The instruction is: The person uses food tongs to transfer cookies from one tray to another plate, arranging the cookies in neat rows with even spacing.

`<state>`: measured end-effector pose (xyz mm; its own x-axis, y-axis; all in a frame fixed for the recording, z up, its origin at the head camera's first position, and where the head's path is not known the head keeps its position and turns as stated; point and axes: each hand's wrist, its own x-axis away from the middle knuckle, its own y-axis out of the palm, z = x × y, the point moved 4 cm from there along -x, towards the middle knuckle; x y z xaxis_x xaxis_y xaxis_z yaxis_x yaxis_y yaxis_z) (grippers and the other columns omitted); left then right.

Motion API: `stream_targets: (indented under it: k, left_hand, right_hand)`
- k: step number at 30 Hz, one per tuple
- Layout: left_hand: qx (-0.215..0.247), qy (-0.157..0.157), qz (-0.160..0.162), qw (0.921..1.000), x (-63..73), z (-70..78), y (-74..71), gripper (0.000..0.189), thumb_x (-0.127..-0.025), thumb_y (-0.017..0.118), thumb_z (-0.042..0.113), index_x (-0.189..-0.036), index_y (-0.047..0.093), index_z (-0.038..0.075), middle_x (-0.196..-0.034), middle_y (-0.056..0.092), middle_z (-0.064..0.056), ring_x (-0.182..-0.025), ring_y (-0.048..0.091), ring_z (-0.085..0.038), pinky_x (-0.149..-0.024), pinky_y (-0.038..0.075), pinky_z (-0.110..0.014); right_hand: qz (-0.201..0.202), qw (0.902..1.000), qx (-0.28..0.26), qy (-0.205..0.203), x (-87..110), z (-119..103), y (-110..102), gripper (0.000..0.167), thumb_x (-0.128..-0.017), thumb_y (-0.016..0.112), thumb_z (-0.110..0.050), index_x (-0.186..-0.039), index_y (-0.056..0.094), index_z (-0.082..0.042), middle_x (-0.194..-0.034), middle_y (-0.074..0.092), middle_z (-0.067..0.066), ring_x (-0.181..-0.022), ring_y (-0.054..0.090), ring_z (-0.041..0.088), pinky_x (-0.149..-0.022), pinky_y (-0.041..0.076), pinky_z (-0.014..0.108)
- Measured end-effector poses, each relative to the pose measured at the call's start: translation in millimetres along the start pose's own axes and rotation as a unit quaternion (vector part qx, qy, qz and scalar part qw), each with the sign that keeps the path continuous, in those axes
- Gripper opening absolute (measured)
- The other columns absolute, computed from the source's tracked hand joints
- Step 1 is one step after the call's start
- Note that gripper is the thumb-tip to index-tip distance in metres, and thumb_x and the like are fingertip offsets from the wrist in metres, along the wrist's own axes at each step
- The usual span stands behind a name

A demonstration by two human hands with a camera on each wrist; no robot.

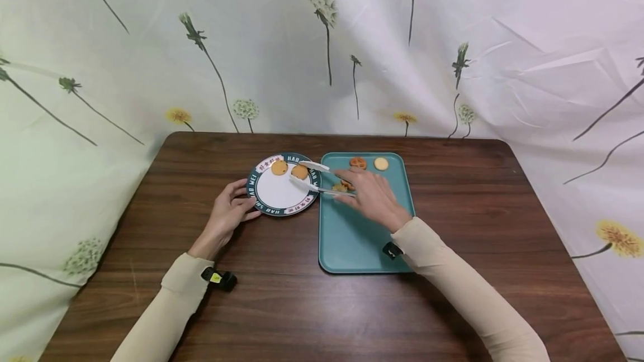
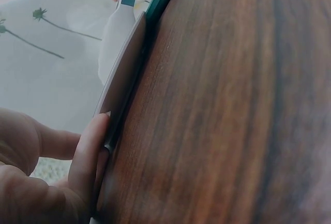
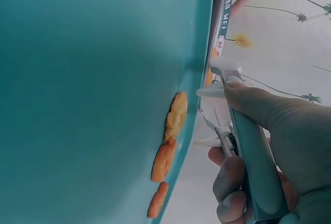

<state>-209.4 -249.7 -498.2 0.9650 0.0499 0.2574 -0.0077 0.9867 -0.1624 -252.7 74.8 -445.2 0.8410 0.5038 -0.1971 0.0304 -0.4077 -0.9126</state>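
My left hand [image 1: 231, 211] holds the near-left rim of a round white plate [image 1: 274, 191] with a dark green lettered border. Two golden round cookies [image 1: 279, 167] lie toward the plate's far side. In my right hand [image 1: 372, 194] is a pair of metal tongs [image 3: 256, 157] with white tips, gripped between thumb and curled fingers. The tong tips are spread over the plate, on either side of the right-hand cookie [image 1: 299, 171]. Below my right hand, a lumpy yellowish cookie [image 3: 177, 115] and a browner one [image 3: 164, 161] sit on a teal tray [image 1: 352, 244].
At the tray's far end lie a brown cookie with holes [image 1: 358, 162] and a pale round cracker [image 1: 380, 163]. The plate's right edge meets the tray's left side. Both stand on a dark wooden table [image 1: 282, 306], with a flower-patterned cloth [image 1: 282, 43] hanging behind.
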Motion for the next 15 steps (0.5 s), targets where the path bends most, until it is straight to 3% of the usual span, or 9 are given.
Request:
stream_targets:
  k: [9, 15]
  left_hand:
    - [0.002, 0.0, -0.001, 1.0, -0.7, -1.4, 0.0, 0.065, -0.108, 0.05, 0.003, -0.166, 0.021, 0.01, -0.159, 0.031, -0.024, -0.112, 0.059, -0.01, -0.09, 0.066, -0.023]
    - [0.001, 0.004, -0.001, 1.0, 0.4, -1.7, 0.2, 0.066, -0.108, 0.051, 0.004, -0.166, 0.02, 0.01, -0.159, 0.031, -0.024, -0.112, 0.059, -0.009, -0.089, 0.066, -0.023]
  right_hand:
    - [-0.019, 0.9988, 0.046, 0.004, -4.0, -6.3, -5.6, 0.061, -0.091, 0.082, -0.042, -0.146, 0.062, -0.025, -0.122, 0.072, 0.004, -0.066, 0.055, 0.015, -0.042, 0.041, 0.026]
    - [-0.025, 0.9978, 0.062, 0.001, -4.5, -8.1, -5.7, 0.062, -0.091, 0.081, -0.043, -0.147, 0.061, -0.024, -0.131, 0.07, 0.006, -0.072, 0.061, 0.015, -0.045, 0.046, 0.027]
